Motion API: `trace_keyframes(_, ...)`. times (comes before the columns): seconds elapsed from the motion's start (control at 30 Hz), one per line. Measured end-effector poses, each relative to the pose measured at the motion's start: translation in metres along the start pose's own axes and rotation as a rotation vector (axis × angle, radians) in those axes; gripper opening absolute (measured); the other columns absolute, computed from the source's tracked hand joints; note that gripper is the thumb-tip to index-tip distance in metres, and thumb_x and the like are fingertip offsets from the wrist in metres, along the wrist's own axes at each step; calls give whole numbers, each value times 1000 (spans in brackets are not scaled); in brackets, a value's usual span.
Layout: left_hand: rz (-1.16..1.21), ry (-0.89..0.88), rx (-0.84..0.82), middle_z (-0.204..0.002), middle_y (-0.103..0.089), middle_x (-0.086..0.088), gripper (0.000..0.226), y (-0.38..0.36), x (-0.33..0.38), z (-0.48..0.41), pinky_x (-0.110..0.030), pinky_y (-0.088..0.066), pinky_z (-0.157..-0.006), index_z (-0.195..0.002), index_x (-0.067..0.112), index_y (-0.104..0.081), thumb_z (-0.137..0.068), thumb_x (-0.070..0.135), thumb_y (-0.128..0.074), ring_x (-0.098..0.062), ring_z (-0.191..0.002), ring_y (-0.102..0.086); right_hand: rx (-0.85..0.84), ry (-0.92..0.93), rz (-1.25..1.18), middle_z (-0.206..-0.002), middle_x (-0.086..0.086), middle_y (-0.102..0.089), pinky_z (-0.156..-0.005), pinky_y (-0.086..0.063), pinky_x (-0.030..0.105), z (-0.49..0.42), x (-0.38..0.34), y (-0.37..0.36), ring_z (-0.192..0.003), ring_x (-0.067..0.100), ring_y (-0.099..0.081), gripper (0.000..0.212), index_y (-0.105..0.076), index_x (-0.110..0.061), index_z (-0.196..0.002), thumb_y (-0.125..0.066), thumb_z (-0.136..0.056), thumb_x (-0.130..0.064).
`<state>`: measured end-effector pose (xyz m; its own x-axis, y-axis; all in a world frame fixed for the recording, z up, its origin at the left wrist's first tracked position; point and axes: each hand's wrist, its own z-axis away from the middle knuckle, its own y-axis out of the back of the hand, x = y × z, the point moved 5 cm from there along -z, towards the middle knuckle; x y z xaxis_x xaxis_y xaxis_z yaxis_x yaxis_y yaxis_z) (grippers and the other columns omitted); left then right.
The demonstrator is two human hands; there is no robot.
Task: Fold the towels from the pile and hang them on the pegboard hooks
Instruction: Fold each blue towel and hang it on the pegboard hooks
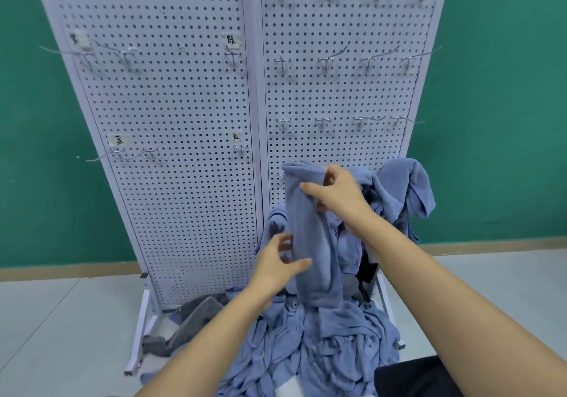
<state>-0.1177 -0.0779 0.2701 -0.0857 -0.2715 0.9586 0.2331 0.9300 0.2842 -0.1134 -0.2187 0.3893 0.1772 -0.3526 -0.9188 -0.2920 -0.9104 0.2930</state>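
Your right hand point(334, 192) fingers clench the towel point(306, 228) by its top, tips lost in cloth, before the pegboard point(184, 105). Left hand point(276, 263) fingers loose at its edge. Pile point(331, 350) runs off frame; labels point(119, 140) blurry.

Right hand point(334, 195) grips a blue towel point(310, 237) before the pegboard point(171, 105); left hand point(276, 269) touches it.
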Motion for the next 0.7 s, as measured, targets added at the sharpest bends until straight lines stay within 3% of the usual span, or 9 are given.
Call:
trace_keyframes(0.13,72,-67,110,-116,-51,14,63,-9,25,0,-23,-47,-88,-126,28,-42,-75,28,-80,-8,-106,-53,19,25,-125,-70,6,-48,-73,-57,50,-2,-38,14,-70,21,-54,27,-43,-11,-81,-71,-79,-12)
trace_keyframes(0.2,81,-131,207,-106,-52,18,55,-9,41,0,-11,-45,-75,-118,29,-43,-76,30,-79,3,-91,-54,11,34,-172,-70,5,-50,-71,-59,46,-1,-51,20,-67,20,-56,29,-42,-11,-79,-70,-82,-12)
trace_keyframes(0.27,74,-198,325,-97,-55,19,44,-7,53,0,-8,-43,-62,-109,27,-47,-77,29,-78,7,-82,-54,-11,37,-215,-76,5,-55,-69,-61,39,1,-60,26,-68,18,-59,24,-46,-11,-82,-70,-84,-14)
trace_keyframes(0.4,22,-255,411,-80,-63,6,17,-5,57,-6,-16,-43,-55,-90,22,-57,-83,18,-72,-13,-72,-58,30,19,-391,-93,8,-61,-61,-56,25,-1,-55,48,-74,15,-63,22,-54,-4,-101,-67,-87,-15)
trace_keyframes(0.47,36,-272,379,-78,-66,7,15,2,56,-10,-15,-46,-57,-89,21,-62,-81,14,-73,-13,-71,-61,94,-45,-492,-102,11,-64,-62,-56,25,-2,-33,65,-81,17,-66,29,-54,0,-110,-67,-88,-15)
trace_keyframes(0.57,10,-287,291,-82,-70,13,22,14,57,-14,-19,-54,-69,-90,27,-67,-80,9,-74,-5,-77,-66,143,-232,-568,-98,13,-65,-63,-58,29,1,23,84,-72,17,-66,26,-54,-5,-108,-66,-89,-18)
trace_keyframes(0.7,-181,-233,295,-81,-70,14,16,22,54,-29,-31,-57,-74,-84,32,-69,-81,18,-73,-6,-78,-65,9,-549,-297,-79,9,-53,-66,-58,31,18,101,84,-67,20,-57,33,-51,-9,-97,-68,-86,-36)
